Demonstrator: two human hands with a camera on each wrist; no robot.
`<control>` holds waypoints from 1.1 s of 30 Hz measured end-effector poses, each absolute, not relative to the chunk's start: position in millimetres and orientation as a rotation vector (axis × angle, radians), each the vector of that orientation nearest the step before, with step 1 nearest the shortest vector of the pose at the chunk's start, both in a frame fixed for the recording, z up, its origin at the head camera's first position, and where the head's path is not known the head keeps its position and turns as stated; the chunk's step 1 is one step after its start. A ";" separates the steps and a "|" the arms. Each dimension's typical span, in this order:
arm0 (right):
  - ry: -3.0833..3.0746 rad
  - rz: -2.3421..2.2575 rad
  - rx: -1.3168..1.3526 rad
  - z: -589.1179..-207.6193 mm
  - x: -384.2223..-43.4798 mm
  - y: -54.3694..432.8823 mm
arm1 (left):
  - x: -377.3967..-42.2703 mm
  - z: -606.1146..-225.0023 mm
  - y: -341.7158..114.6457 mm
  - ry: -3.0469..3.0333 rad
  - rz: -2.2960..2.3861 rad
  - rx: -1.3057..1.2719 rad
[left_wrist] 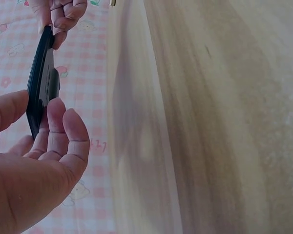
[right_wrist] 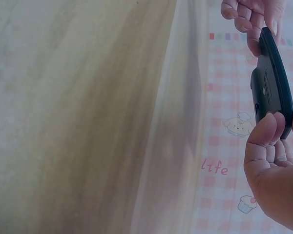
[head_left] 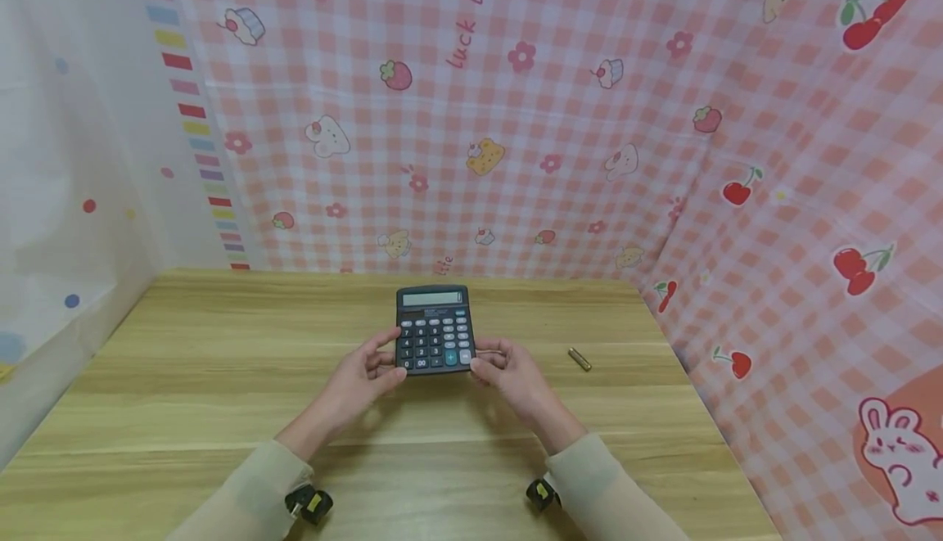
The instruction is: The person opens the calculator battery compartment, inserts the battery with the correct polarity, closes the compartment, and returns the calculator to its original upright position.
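A dark calculator [head_left: 435,330] is held up between both hands, its keys and lit-grey display facing the head camera. The display shows a digit at its right end. My left hand [head_left: 366,373] grips the lower left edge, thumb on the front and fingers behind. On the lower right corner, my right hand [head_left: 513,371] pinches it the same way. Both wrist views catch the calculator [left_wrist: 41,80] edge-on, raised off the table. In the right wrist view, part of the back of the calculator [right_wrist: 267,85] shows. A small gold-coloured battery [head_left: 579,359] lies right of the right hand.
The wooden table [head_left: 221,377] stretches beneath both arms. Behind it hangs a pink checked cloth [head_left: 442,115] with printed fruit and animals, and it continues along the right side. White cloth with coloured dots [head_left: 74,156] covers the left side.
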State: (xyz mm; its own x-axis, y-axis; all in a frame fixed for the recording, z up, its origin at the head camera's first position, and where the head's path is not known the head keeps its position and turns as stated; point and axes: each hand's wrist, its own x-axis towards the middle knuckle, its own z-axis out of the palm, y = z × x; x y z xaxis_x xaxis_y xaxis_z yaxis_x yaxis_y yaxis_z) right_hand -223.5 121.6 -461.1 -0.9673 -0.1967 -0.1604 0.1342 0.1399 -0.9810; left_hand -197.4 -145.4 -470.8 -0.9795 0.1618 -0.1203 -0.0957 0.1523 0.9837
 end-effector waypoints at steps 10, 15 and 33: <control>2.221 -1.855 -0.082 -466.1 -214.5 124.8 | -191.4 -476.8 -146.9 2.248 1.894 0.100; 2.229 -1.870 -0.059 -466.5 -210.2 124.5 | -188.8 -477.5 -144.8 2.223 1.932 0.085; 2.265 -1.901 -0.043 -470.2 -206.4 118.7 | -181.8 -475.8 -139.9 2.245 1.983 0.089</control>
State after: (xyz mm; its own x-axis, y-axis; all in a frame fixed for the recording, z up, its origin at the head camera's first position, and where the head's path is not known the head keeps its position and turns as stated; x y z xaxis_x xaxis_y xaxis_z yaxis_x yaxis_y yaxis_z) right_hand -206.4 118.7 -470.2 -0.9827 -0.1394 -0.1217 0.0957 0.1800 -0.9790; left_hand -181.8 -139.9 -475.8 -0.9879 0.1393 -0.0689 -0.0511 0.1270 0.9906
